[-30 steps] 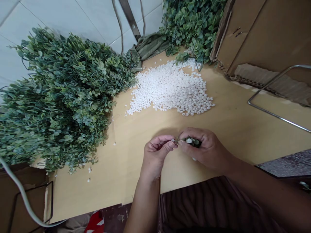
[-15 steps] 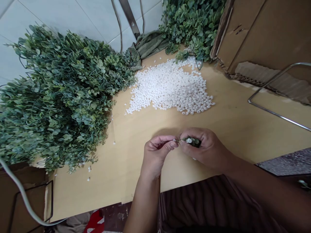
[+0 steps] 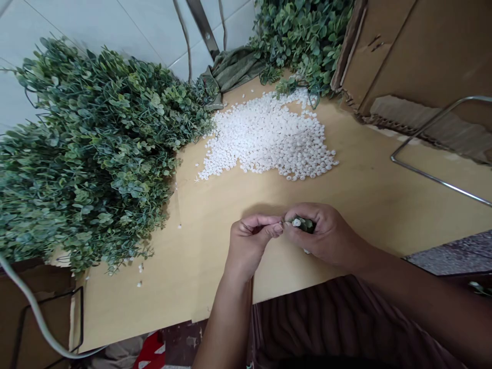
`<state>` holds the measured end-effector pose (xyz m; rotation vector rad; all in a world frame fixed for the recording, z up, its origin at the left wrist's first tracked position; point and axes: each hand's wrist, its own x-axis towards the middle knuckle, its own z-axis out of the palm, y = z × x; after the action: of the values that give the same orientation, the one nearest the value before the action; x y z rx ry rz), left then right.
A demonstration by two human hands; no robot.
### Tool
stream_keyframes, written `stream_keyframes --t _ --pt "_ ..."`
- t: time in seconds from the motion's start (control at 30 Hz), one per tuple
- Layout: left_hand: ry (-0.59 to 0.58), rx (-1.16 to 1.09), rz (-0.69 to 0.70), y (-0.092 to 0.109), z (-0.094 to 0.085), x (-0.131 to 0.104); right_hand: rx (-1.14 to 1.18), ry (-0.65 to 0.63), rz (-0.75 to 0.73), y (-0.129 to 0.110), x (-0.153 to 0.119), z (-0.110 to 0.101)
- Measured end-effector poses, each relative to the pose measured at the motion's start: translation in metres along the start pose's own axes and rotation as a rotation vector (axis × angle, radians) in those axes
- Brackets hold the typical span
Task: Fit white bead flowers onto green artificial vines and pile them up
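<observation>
Above the tan table [image 3: 215, 246], my right hand [image 3: 323, 233] is closed around a small green sprig [image 3: 306, 224] that has a white piece [image 3: 296, 222] on it. My left hand [image 3: 249, 241] pinches with thumb and forefinger, its tips touching those of my right hand. What lies between the left fingertips is too small to make out. Beyond both hands spreads a heap of small white pieces [image 3: 269, 136]. A big pile of green artificial sprigs [image 3: 103, 148] covers the left side of the table.
More greenery [image 3: 303, 36] stands at the back, beside a dark green cloth [image 3: 240, 69]. A cardboard box [image 3: 423, 56] and a bent metal wire [image 3: 434, 177] are on the right. A pale cable [image 3: 36, 307] curves at the lower left.
My left fingertips have moved slightly right, closing up against my right fingertips. The small reddish-white bit seen at them earlier is now hidden. My right hand keeps its hold on the sprig.
</observation>
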<state>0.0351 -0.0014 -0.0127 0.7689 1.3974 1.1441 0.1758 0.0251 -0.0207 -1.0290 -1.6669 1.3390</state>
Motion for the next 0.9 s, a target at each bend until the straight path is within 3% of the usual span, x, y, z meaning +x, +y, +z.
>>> stream_keyframes --t 0.2,0.3,0.4,0.53,0.67,0.73,0.8,0.9 --pt "-0.001 0.015 -0.003 0.002 -0.001 0.000 0.104 -0.039 0.059 -0.003 0.002 0.002" --pt "-0.013 0.046 0.013 0.001 -0.003 0.000 0.144 -0.086 0.027 -0.004 -0.007 -0.008" --pt "-0.029 0.072 0.053 -0.002 -0.005 0.000 0.051 -0.152 0.053 -0.006 -0.029 -0.036" --pt "-0.054 0.148 0.069 -0.005 -0.006 0.000 -0.171 -0.235 0.119 -0.011 -0.070 -0.093" --pt "-0.043 0.201 0.085 -0.007 -0.005 0.000 -0.402 -0.205 0.218 0.004 -0.112 -0.146" --pt "-0.032 0.216 0.095 -0.007 -0.003 0.000 -0.595 -0.111 0.270 0.019 -0.129 -0.165" --pt "-0.021 0.226 0.102 -0.007 -0.001 0.000 -0.766 -0.007 0.303 0.035 -0.141 -0.178" --pt "-0.005 0.237 0.114 -0.006 0.001 -0.001 -0.754 -0.010 0.311 0.048 -0.147 -0.189"
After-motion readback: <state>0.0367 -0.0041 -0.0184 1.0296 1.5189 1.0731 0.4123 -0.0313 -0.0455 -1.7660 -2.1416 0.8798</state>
